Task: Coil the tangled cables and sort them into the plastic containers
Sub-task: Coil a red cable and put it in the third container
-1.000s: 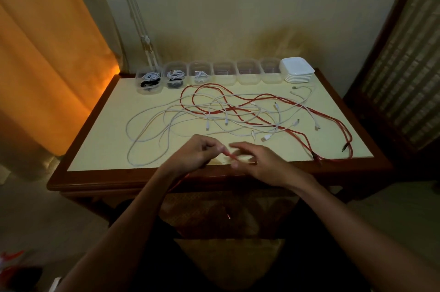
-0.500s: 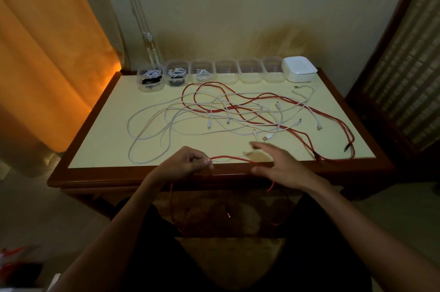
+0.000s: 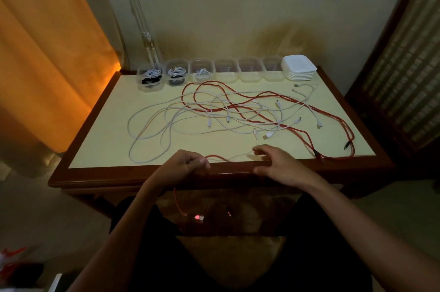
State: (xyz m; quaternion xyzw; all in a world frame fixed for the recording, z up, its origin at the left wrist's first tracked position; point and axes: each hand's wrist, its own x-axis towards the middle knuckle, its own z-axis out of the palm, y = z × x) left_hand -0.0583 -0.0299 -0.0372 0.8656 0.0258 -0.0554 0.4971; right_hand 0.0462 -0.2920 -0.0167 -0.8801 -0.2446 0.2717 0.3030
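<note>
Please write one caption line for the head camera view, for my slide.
Left hand pinches a red cable at the table edge; right hand open beside it.

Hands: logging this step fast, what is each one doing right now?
Left hand: pinches the red cable at the table edge.
Right hand: open, fingers spread, holding nothing.
</note>
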